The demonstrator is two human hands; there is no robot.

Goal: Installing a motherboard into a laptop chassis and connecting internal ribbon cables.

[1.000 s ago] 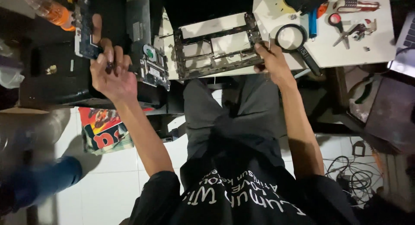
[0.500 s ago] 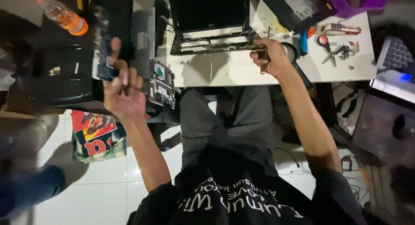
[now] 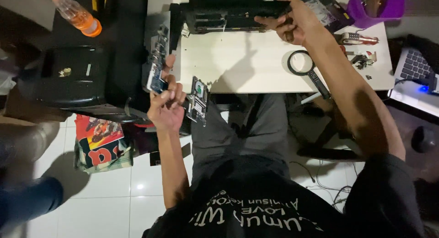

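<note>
My left hand (image 3: pixel 166 105) grips a long blue circuit board (image 3: pixel 156 64) and holds it up at the left edge of the white table (image 3: pixel 238 64). A smaller board (image 3: pixel 198 100) hangs just right of that hand, over my lap. My right hand (image 3: pixel 292 23) is closed on the right end of a dark laptop chassis (image 3: pixel 228 13) lying at the table's far edge.
A magnifying glass (image 3: pixel 304 66) and small tools (image 3: pixel 359 48) lie on the table's right part, near a purple container (image 3: pixel 375 4). An open laptop (image 3: pixel 418 80) sits far right. A black case (image 3: pixel 68 78), an orange bottle (image 3: pixel 75 13) and a colourful bag (image 3: pixel 103 144) are at left.
The chassis has moved from the table's near middle to its far edge, with my right hand following it. My left hand has come in closer to the table with the board.
</note>
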